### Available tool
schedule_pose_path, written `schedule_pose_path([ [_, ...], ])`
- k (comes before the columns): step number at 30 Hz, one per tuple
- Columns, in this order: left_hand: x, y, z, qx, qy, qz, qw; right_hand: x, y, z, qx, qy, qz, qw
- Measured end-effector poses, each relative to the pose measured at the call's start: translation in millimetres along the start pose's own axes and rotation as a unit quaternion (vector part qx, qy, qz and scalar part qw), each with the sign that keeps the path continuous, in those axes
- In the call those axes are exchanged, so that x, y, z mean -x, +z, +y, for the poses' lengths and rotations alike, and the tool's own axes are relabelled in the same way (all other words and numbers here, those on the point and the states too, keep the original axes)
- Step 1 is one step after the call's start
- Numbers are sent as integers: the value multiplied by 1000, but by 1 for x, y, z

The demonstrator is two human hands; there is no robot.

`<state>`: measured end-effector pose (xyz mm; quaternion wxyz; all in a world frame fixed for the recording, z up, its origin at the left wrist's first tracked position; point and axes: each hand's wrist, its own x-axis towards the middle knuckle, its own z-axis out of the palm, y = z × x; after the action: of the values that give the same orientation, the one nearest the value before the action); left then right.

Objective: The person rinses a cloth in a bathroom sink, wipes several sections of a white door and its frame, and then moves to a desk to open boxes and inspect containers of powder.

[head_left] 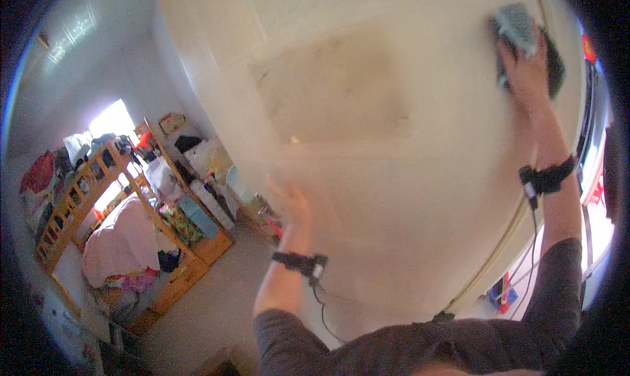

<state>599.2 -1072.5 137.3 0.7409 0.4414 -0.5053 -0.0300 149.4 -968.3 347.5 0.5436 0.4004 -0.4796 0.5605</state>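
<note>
A large pale wall (443, 189) fills the middle of the view, with a darker brownish rectangular patch (334, 90) on it. At the upper right, my right hand (526, 73) holds a crumpled grey-blue cloth (517, 29) against the wall; a dark area shows beside the fingers, and I cannot tell whether it is cloth or shadow. Lower and to the left, my left hand (293, 206) is blurred, with its fingers apart and nothing seen in it. It is at the wall's left edge; whether it touches the surface is unclear.
Black straps with cables circle both wrists. To the left stands a wooden bunk bed (162, 218) piled with bedding and clothes, before a bright window (114, 120). A cord (485, 265) runs along the wall's lower right edge, near a blue and red object (503, 295).
</note>
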Motion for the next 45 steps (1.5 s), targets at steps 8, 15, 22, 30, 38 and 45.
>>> schedule_pose_path([
  [8, -106, -83, -121, 168, -305, -67, 935, -26, 38, -5, 549, -182, -203, 790],
  [15, -158, -62, -153, 335, -334, -164, 866, -72, 51, -53, 332, -66, -231, 912],
  [22, -170, -41, -190, 413, -316, -192, 832, -80, 70, -201, 91, -68, -253, 961],
  [30, -162, -30, -210, 405, -348, -185, 825, -58, 108, -320, -52, -160, -205, 964],
  [38, -154, -39, -166, 406, -380, -270, 786, -34, 165, -445, -182, -219, -133, 949],
  [45, -162, -64, -191, 4, -94, -391, 916, 105, 149, -487, -286, -241, -206, 904],
])
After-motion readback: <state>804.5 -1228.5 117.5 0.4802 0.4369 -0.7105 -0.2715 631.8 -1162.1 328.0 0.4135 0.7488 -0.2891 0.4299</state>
